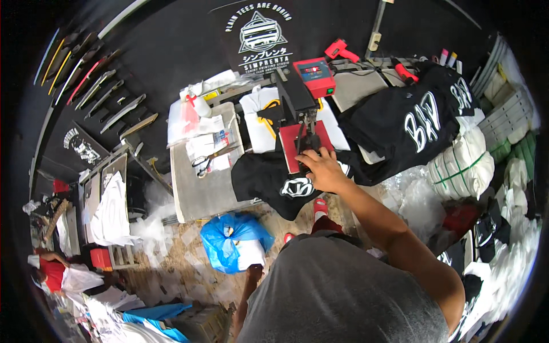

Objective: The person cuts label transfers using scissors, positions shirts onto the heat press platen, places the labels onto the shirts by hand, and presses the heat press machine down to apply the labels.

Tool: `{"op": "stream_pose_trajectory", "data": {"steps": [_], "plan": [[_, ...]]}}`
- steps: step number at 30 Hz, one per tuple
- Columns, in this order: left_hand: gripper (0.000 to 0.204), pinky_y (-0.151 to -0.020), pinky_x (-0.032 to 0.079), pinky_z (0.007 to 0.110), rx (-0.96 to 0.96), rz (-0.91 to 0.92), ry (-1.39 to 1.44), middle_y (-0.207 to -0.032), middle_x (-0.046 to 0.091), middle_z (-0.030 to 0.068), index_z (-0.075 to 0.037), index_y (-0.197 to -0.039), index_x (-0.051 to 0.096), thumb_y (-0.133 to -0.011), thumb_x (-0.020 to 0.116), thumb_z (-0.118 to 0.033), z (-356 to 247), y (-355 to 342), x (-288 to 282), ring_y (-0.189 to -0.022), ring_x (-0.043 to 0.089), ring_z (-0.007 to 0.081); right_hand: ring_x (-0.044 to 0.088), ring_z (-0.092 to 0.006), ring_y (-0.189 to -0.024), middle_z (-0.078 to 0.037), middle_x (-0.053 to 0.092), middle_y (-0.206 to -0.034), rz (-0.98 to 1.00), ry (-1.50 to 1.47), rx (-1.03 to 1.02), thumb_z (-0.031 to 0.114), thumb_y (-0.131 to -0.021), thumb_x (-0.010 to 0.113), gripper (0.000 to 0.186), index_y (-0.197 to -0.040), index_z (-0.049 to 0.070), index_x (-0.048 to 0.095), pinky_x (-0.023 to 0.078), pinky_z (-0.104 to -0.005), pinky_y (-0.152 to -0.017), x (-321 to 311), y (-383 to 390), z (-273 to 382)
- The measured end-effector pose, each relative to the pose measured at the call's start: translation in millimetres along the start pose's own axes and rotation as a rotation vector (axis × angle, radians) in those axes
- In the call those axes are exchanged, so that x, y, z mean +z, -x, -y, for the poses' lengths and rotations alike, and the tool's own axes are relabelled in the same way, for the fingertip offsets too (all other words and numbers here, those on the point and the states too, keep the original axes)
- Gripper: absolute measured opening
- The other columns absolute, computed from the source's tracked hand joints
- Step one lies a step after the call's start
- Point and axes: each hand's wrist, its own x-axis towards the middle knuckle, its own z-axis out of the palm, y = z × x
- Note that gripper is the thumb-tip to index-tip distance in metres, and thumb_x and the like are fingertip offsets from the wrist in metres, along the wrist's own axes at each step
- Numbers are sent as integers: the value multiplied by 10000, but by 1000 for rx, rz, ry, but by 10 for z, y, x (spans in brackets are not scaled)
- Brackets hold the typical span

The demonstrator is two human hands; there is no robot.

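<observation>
The right hand (323, 170) lies on the front of the heat press (289, 150), fingers bent over its black lever; whether they close around it I cannot tell. The press's red plate sits over a black shirt (260, 177) with a white print, which hangs over the worktop (194, 197) edge. The left hand (255, 272) hangs low, beside white material (250, 253) at a blue bag (217, 246); its grip is unclear. Scissors (213, 158) lie left of the press.
</observation>
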Motion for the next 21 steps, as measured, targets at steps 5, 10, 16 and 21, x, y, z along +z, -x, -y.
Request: {"op": "stream_pose_trajectory", "data": {"steps": [5, 10, 16, 21], "plan": [[190, -744, 574, 371, -317, -49, 309, -873, 749, 105, -135, -907, 758, -866, 614, -251, -253, 26, -12, -714, 732, 218, 480, -338, -1153, -6, 530, -1352, 20, -2, 12, 138, -750, 756, 650, -1366, 216, 564, 372, -503, -957, -57, -34, 49], [217, -696, 580, 366, -184, 40, 149, -824, 743, 127, -101, -970, 751, -876, 627, -252, -452, 45, -301, -737, 734, 210, 477, -338, -1189, -25, 529, -1373, 52, -8, 46, 134, -767, 750, 638, -1374, 215, 569, 363, -507, -997, -62, -37, 54], [171, -709, 590, 386, -286, 6, 223, -971, 752, 87, -185, -966, 760, -872, 637, -258, -564, 78, -347, -765, 733, 239, 485, -344, -1193, -20, 519, -1400, 78, -17, 78, 115, -775, 740, 635, -1378, 210, 563, 370, -522, -1002, -111, -34, 92], [213, -764, 590, 409, 4, -108, 115, -950, 756, 129, -148, -970, 760, -871, 643, -296, -146, 88, -73, -863, 736, 277, 489, -357, -1190, -27, 525, -1397, 62, -30, 58, 109, -764, 737, 648, -1380, 207, 556, 377, -532, -997, -95, -53, 88]]}}
